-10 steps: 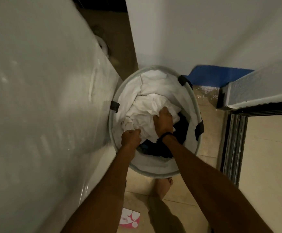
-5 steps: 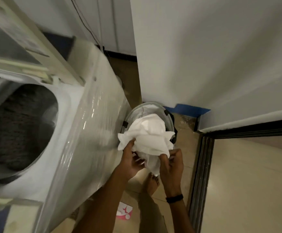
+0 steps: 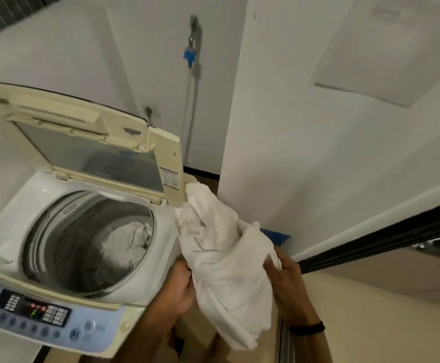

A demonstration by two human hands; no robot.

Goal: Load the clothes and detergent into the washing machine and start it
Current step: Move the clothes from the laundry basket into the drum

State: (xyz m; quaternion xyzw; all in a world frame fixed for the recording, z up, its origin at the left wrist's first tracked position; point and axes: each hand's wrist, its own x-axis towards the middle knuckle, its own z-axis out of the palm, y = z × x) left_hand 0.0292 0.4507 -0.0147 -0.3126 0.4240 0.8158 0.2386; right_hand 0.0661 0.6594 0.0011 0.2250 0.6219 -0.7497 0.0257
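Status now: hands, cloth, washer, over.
Left hand and right hand grip white cloth, beside washer. Lid up, white laundry in drum. Path clear.

No legible text — print too blurred.

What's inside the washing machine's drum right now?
A crumpled white cloth lies low in the drum, against its perforated wall. Anything beneath that cloth is covered, and the near rim hides the drum's closest part.

Head camera, close, angled down over washing machine (image 3: 82, 231).
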